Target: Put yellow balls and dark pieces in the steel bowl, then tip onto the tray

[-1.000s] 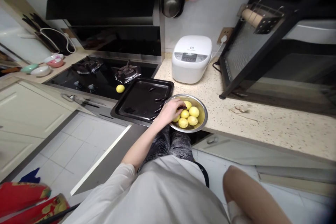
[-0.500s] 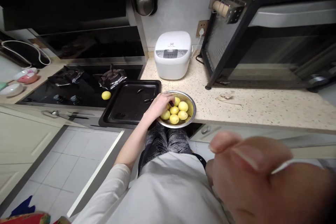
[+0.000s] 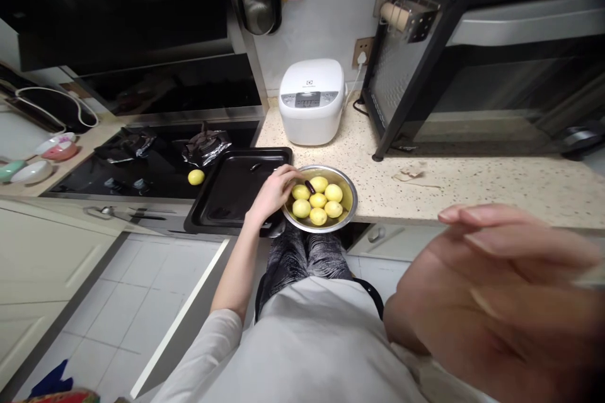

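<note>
My left hand point(image 3: 274, 194) is at the left rim of a metal bowl point(image 3: 350, 206), over the right edge of a black baking tray point(image 3: 227, 192). Its fingers are bent but apart, and nothing shows between them. Several yellow lemons point(image 3: 318, 200) fill the bowl. A small dark, elongated thing point(image 3: 310, 187) lies on them, just beyond my fingertips; its kind is unclear. My right hand point(image 3: 501, 302), large and blurred, is raised close to the camera at the lower right. Its fingers are loosely stretched, with no object visible in them.
One more lemon point(image 3: 196, 177) sits on the black gas stove point(image 3: 161, 182) left of the tray. Behind the bowl stands a white rice cooker point(image 3: 312, 104). An oven point(image 3: 510, 94) in a black rack takes up the right side. Small bowls point(image 3: 33, 171) stand far left. A drawer point(image 3: 179, 315) appears pulled out below.
My left hand has drawn back leftward from the lemons, leaving the dark thing on top of them. My right hand has shifted right, its fingers straighter. The view has moved slightly.
</note>
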Demonstrator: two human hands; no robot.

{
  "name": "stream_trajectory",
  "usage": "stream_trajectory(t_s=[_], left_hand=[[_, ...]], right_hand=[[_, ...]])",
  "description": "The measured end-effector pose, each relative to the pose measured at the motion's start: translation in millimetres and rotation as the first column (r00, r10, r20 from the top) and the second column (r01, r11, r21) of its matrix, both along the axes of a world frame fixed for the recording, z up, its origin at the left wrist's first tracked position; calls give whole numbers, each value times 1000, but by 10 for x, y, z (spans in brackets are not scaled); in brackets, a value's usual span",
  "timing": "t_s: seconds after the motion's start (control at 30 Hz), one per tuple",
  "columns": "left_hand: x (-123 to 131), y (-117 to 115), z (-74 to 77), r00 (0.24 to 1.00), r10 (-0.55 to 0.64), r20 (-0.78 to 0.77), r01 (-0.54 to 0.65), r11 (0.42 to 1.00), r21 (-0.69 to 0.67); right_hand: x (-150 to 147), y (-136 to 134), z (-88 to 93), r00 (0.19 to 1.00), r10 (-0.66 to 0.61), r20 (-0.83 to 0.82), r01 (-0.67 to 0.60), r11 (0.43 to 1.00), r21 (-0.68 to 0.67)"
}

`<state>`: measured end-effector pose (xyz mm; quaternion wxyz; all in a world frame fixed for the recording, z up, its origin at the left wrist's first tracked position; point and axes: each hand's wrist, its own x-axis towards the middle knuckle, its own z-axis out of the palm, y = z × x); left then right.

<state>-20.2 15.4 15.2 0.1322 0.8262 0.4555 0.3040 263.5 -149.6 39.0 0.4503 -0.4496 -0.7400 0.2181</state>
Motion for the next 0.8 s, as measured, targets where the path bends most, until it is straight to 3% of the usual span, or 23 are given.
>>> stream_trajectory(t_s=[0.03, 0.07, 0.13, 0.17, 0.27, 0.37, 0.53, 0.63, 0.73, 0.8], left_hand=[[-99, -15, -11, 998, 56, 10, -56, 998, 10], [-202, -32, -31, 993, 116, 6, -116, 993, 12], [-397, -63, -102, 972, 230, -49, -231, 973, -5], [-478, -74, -146, 957, 276, -92, -279, 960, -20], [-613, -73, -263, 907, 354, -227, -378, 923, -70], [-593, -9, -283, 886, 331, -325, -380, 920, -99], [-481, 182, -185, 848, 212, -487, -307, 944, -124], [-505, 268, -179, 800, 232, -554, -341, 935, -101], [-565, 269, -187, 797, 272, -539, -360, 931, -64], [-575, 201, -158, 835, 325, -444, -374, 927, -24]], right_hand=[[-57, 119, 39, 979, -122, -163, 142, 983, 118], [-129, 223, 66, 913, -201, -355, 292, 930, 224], [-281, 379, 72, 792, -146, -592, 413, 843, 344], [-347, 431, 50, 788, -133, -601, 393, 860, 325], [-470, 509, -98, 879, -147, -455, 242, 957, 159], [-518, 534, -256, 933, -105, -344, 136, 988, 67], [-559, 571, -343, 951, -124, -284, 170, 975, 143], [-553, 593, -359, 956, -174, -235, 223, 954, 201], [-542, 618, -404, 962, -189, -196, 232, 946, 228], [-549, 644, -445, 966, -184, -181, 224, 946, 235]])
